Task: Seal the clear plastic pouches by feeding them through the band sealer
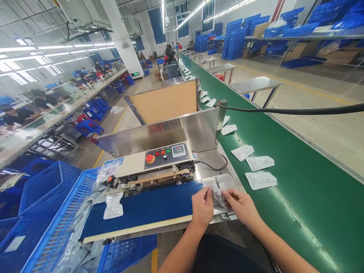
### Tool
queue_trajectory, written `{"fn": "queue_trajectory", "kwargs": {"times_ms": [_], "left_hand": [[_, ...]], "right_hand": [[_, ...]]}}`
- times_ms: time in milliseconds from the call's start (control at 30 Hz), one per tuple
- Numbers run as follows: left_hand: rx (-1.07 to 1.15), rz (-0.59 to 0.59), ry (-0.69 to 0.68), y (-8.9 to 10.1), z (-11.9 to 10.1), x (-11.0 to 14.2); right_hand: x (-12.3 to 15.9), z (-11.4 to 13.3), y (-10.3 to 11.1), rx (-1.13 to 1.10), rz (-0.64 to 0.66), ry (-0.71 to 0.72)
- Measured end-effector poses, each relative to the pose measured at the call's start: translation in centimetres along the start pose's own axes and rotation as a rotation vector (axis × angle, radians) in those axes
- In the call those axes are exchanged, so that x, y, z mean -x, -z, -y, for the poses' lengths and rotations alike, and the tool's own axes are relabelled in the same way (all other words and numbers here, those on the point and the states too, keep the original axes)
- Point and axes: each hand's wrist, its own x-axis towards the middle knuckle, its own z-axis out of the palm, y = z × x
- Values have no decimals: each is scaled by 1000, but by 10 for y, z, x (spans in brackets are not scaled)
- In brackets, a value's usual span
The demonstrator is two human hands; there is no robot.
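A silvery-white plastic pouch (218, 198) with dark print is held upright between my two hands. My left hand (203, 207) pinches its left side between thumb and fingers. On the other side, the thumb and fingers of my right hand (241, 206) close on the pouch's right edge. Behind the pouch lies a white tray (229, 180) at the right end of a band sealing machine (133, 168). The machine's blue belt (159, 203) runs leftward from my left hand. Another pouch (113, 206) sits at the belt's left end, by the sealing bands.
Several white pouches (260, 163) lie on the green conveyor (307, 197) to my right. A blue crate (57, 227) with many pouches stands below the sealer's left end. A steel panel (159, 132) rises behind the machine. A black cable (298, 110) crosses above the conveyor. Co-workers (172, 68) sit farther off.
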Motion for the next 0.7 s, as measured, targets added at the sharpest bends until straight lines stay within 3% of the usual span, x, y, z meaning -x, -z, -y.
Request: {"fn": "queue_trajectory", "kwargs": {"times_ms": [100, 200, 333, 467, 567, 633, 700], "left_hand": [[125, -106, 232, 4, 25, -14], [291, -203, 438, 10, 50, -33], [343, -302, 490, 35, 70, -44], [380, -355, 464, 70, 79, -34], [392, -506, 425, 97, 84, -18], [308, -695, 393, 115, 88, -2], [163, -840, 363, 134, 90, 18]], "right_hand": [[-25, -5, -1, 103, -18, -109], [-56, -4, -19, 71, 5, -226], [-82, 4, -66, 85, 109, -282], [-82, 7, -97, 107, 197, -287], [-80, -1, -76, 114, 164, -248], [-86, -14, -35, 156, -32, -186], [-95, -32, 20, 295, -340, -102]]}}
